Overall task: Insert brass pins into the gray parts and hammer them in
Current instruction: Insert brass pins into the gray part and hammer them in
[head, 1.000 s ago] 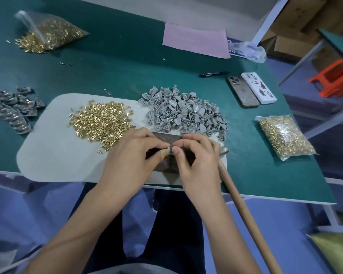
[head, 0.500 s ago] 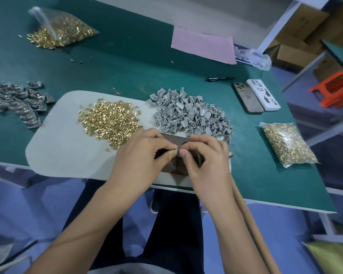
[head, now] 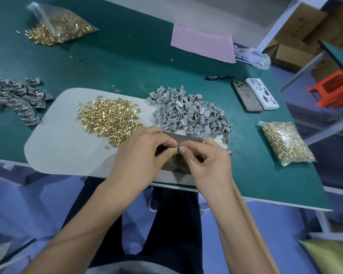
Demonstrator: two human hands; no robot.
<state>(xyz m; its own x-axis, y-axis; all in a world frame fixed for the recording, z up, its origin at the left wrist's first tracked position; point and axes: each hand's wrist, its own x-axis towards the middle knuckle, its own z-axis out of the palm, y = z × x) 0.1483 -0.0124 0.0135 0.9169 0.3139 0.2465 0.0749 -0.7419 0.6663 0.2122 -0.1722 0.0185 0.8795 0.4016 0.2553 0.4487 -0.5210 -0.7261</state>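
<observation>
Brass pins: shiny gold metal, loose heap. Gray parts: matt plastic. Mat: pale, matt, smooth. Tabletop: dark green, matt. Block: dull brown metal, rough, worn. Handle: bare wood. Bags: clear glossy plastic film. Sheet: pink matt paper.

Pin pile left of parts pile on mat, phones right

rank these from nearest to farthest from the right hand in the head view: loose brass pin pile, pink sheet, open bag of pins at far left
From the right hand:
1. loose brass pin pile, on the pad to its left.
2. pink sheet, at the table's far edge.
3. open bag of pins, far left corner.
</observation>
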